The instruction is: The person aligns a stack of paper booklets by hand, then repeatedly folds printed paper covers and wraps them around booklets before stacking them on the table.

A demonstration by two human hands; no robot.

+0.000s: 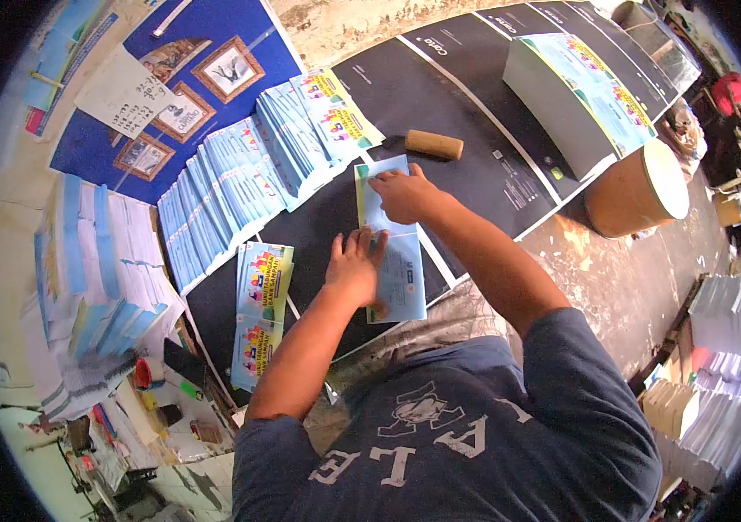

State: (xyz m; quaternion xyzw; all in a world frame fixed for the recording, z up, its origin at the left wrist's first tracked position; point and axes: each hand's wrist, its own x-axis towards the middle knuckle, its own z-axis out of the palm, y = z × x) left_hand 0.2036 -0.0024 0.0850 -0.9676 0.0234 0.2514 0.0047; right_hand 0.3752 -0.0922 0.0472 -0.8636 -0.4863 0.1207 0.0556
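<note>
Booklet point(403, 277) lies beneath unclenched right hand point(405, 193), its edge meeting splayed left hand point(355, 268).

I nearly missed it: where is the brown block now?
In the head view, the brown block lies upper middle on the black tabletop, just beyond the right hand, right of the booklet row.

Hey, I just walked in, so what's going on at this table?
A person's bare hands are working on a light-blue printed sheet on a black work surface. The right hand is on its far half, the left hand on the near half, fingers spread. A brown cylinder lies just beyond. A long row of booklets runs along the left, and a thick stack of printed sheets sits at the far right.
</note>
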